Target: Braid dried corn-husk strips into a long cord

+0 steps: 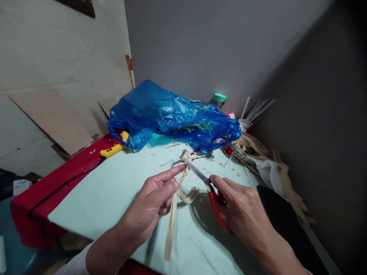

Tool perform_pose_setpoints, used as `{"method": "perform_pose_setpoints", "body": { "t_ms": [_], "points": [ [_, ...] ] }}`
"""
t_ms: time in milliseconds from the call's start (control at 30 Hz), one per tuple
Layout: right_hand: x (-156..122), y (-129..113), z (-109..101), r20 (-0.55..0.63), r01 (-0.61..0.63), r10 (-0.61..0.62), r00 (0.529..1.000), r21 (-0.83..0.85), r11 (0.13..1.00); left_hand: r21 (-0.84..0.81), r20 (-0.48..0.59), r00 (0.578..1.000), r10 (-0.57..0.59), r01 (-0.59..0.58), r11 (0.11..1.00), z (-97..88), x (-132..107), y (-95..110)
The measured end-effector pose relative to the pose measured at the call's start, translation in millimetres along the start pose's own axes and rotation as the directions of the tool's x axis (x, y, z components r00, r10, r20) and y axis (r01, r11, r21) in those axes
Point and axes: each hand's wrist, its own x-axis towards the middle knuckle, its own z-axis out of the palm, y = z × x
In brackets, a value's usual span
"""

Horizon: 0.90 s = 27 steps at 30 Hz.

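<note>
My left hand [157, 196] pinches a pale braided strip of straw-like fibre [184, 175] between thumb and fingers, its index finger stretched along the braid. Loose flat ends of the strip [171, 229] hang below that hand, and one curls to the right. In my right hand [241, 202] is a pair of scissors [215, 206] with red handles. Their blades point up and left, reaching the upper part of the braid near my left index fingertip. Whether the blades touch the fibre, I cannot tell.
Behind the hands lies a big blue plastic bag [172, 110]. A yellow glue gun [114, 149] with a black cord rests at left on red cloth [57, 194]. At right stand a woven tray [255, 147] of fibre strips and a cup of white sticks [246, 124]. Scraps litter the pale green tabletop [114, 202].
</note>
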Motion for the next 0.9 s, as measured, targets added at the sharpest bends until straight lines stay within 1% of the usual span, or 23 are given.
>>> {"method": "perform_pose_setpoints", "body": {
  "t_ms": [67,133,167,200,233,267,333,367,400,433,533,633,700,767,900],
  "points": [
    [-0.1,1.9,1.2,0.016,-0.006,0.005,1.0,0.031,1.0,-0.019,0.005,1.0,-0.017,0.017,1.0,-0.3,1.8,-0.1],
    [0.7,6.9,-0.6,0.008,-0.031,0.03,1.0,0.038,0.999,-0.036,-0.02,0.999,-0.025,0.024,0.999,-0.6,3.5,-0.2],
    [1.3,10.8,-2.9,-0.02,-0.073,0.073,0.997,0.008,0.997,-0.043,-0.031,0.999,-0.022,0.021,0.999,-0.8,4.0,-0.1],
    [2.0,15.7,-5.8,-0.058,-0.142,0.139,0.989,-0.047,0.989,-0.046,-0.036,0.999,-0.017,0.015,0.999,-1.0,4.2,-0.1],
    [2.5,21.6,-9.3,-0.097,-0.233,0.223,0.97,-0.118,0.965,-0.046,-0.034,0.999,-0.012,0.01,0.999,-1.2,3.8,0.0],
    [2.6,28.2,-12.8,-0.133,-0.332,0.31,0.941,-0.194,0.923,-0.039,-0.028,1.0,-0.011,0.01,0.999,-1.3,3.0,0.1],
    [1.1,42.8,-18.6,-0.18,-0.497,0.463,0.868,-0.303,0.813,-0.014,-0.016,0.999,-0.031,0.03,0.999,-1.9,0.3,-0.1],
    [-0.4,50.0,-20.2,-0.18,-0.542,0.512,0.84,-0.326,0.775,0.0,-0.016,0.999,-0.051,0.051,0.999,-2.5,-1.3,-0.6],
    [-2.3,56.8,-20.7,-0.174,-0.568,0.543,0.821,-0.334,0.752,0.014,-0.014,0.997,-0.072,0.072,0.997,-3.3,-2.8,-1.5],
    [-4.2,62.6,-20.0,-0.163,-0.578,0.558,0.813,-0.334,0.745,0.027,-0.011,0.996,-0.086,0.087,0.996,-4.3,-4.0,-2.6],
    [-6.8,72.0,-12.9,-0.103,-0.565,0.566,0.818,-0.329,0.757,0.043,0.009,0.997,-0.082,0.082,0.996,-7.6,-5.0,-6.5],
    [-2.1,68.2,-5.5,0.002,-0.571,0.601,0.799,-0.312,0.759,0.031,0.054,0.998,-0.041,0.039,0.999,-8.0,-4.2,-9.3],
    [3.8,62.6,-2.8,0.097,-0.571,0.627,0.773,-0.324,0.754,0.021,0.097,0.994,-0.042,0.04,0.999,-6.7,-3.8,-10.5],
    [9.5,58.6,-0.7,0.158,-0.559,0.638,0.753,-0.356,0.749,0.024,0.13,0.99,-0.057,0.055,0.998,-5.4,-3.3,-11.7],
    [14.9,59.7,7.5,0.172,-0.544,0.645,0.745,-0.402,0.736,0.066,0.168,0.984,-0.059,0.049,0.997,-5.0,-1.7,-11.3]
  ]
}}
